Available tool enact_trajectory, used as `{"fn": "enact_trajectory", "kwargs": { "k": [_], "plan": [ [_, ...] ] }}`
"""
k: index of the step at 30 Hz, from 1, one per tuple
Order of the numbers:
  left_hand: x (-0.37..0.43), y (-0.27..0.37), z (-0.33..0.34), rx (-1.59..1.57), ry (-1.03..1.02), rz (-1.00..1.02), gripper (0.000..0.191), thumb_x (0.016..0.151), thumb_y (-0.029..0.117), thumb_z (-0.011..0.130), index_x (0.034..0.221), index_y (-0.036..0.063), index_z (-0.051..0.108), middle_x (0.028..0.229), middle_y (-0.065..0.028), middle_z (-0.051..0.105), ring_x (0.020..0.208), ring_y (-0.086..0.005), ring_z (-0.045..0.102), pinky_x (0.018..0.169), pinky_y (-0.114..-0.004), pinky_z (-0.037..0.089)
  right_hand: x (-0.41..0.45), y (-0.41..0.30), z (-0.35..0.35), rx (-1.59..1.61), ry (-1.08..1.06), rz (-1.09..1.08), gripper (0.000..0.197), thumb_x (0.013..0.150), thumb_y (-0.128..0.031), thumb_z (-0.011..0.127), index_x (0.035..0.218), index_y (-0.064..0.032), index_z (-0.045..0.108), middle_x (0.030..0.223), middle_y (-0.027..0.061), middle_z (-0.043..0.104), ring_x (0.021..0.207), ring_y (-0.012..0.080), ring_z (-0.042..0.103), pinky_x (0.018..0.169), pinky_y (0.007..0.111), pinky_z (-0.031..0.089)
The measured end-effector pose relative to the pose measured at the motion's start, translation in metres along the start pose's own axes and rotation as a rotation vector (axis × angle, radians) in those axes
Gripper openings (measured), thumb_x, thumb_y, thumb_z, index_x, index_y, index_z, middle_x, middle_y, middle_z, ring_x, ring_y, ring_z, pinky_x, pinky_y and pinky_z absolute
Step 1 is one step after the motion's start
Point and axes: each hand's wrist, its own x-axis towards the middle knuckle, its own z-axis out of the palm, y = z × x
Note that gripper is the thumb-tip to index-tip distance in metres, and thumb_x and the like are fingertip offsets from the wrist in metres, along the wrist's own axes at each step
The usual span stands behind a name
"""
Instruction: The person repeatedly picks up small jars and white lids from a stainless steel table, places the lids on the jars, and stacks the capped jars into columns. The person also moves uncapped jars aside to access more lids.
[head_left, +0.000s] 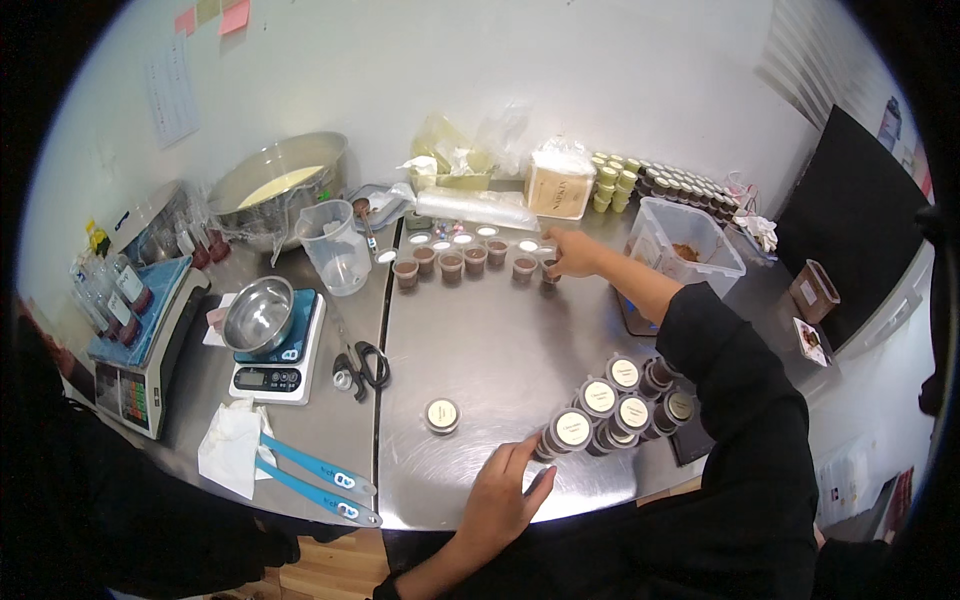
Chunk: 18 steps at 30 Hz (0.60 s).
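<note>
My right hand (576, 253) reaches to the right end of a row of small clear cups of chocolate. Its fingers are at the last cup (551, 278), partly hiding it; whether they grip it I cannot tell. Pale round lids, such as one lid (528, 246), lie behind the row, and an uncovered cup (524, 268) stands just to the left. Near the table's front edge, my left hand (499, 484) has thumb and fingers apart, fingertips beside a lidded, labelled cup stack (572, 431). More stacked cups (632, 412) crowd behind it. One lidded cup (442, 415) stands alone to the left.
Left are a kitchen scale (277, 382) with a steel bowl (259, 315), scissors (361, 371), blue-handled tools (315, 472) and a clear plastic jug (337, 247). A large bowl of cream (281, 187) stands behind. A clear plastic bin (690, 240) sits beyond my right forearm.
</note>
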Motion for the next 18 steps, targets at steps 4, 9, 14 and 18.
{"fn": "enact_trajectory", "kwargs": {
  "k": [4, 9, 14, 18],
  "plan": [
    [-0.003, 0.003, 0.006, -0.020, 0.047, 0.056, 0.044, 0.079, 0.010, 0.070, 0.116, -0.0030, 0.051, 0.095, -0.0165, 0.058, 0.089, -0.0290, 0.060, 0.078, -0.036, 0.048, -0.013, -0.005, -0.015, -0.026, 0.065, -0.019, 0.071, 0.065, -0.026, 0.074, 0.126, -0.0012, 0.047, 0.101, 0.0201, 0.062, 0.097, 0.0324, 0.061, 0.082, 0.037, 0.049],
    [-0.008, 0.007, 0.015, -0.036, 0.059, 0.000, 0.043, 0.079, 0.011, 0.070, 0.115, -0.0041, 0.052, 0.096, -0.0167, 0.058, 0.090, -0.0270, 0.060, 0.081, -0.036, 0.048, -0.044, -0.024, -0.046, -0.044, 0.197, -0.090, 0.071, 0.068, -0.023, 0.074, 0.128, -0.0005, 0.045, 0.086, 0.0137, 0.065, 0.084, 0.0277, 0.063, 0.074, 0.034, 0.050],
    [-0.009, 0.012, 0.026, -0.023, 0.092, 0.004, 0.045, 0.079, 0.012, 0.070, 0.116, -0.0040, 0.051, 0.095, -0.0168, 0.057, 0.089, -0.0260, 0.061, 0.080, -0.035, 0.048, -0.100, -0.068, -0.080, 0.069, 0.266, -0.206, 0.071, 0.069, -0.025, 0.072, 0.131, -0.0042, 0.044, 0.089, 0.0120, 0.063, 0.092, 0.0254, 0.061, 0.082, 0.034, 0.048],
    [-0.011, 0.015, 0.035, -0.019, 0.102, 0.028, 0.050, 0.079, 0.012, 0.070, 0.121, -0.0041, 0.048, 0.100, -0.0179, 0.059, 0.091, -0.0250, 0.062, 0.081, -0.033, 0.050, -0.158, -0.107, -0.094, 0.163, 0.225, -0.329, 0.072, 0.069, -0.028, 0.072, 0.131, -0.0050, 0.044, 0.087, 0.0100, 0.063, 0.087, 0.0247, 0.063, 0.079, 0.033, 0.049]
  ]
}}
